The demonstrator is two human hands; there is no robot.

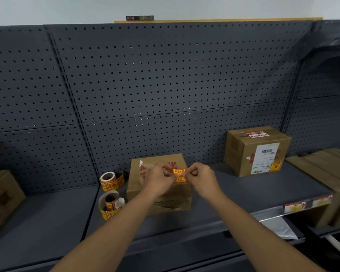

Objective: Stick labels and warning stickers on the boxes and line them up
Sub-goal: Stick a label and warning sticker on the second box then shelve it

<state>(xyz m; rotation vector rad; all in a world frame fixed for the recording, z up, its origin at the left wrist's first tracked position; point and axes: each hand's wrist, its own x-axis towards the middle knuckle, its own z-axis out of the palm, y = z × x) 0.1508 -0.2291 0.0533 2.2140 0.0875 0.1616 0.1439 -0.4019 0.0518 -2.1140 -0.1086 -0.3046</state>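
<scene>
A brown cardboard box (161, 195) stands on the dark grey shelf (243, 191) in front of me. Just above its top I hold a red and yellow warning sticker (179, 175) between both hands. My left hand (159, 178) pinches the sticker's left edge and my right hand (201, 176) pinches its right edge. A second cardboard box (243, 154) stands further right on the shelf; it carries a white barcode label (265, 158) and a warning sticker (275, 167) on its front face.
Two rolls of warning stickers (110, 180) (110, 205) lie left of the near box. Another carton (2, 195) sits at the far left. Flat cardboard (326, 169) is stacked at the right. A perforated back panel (165, 75) rises behind the shelf.
</scene>
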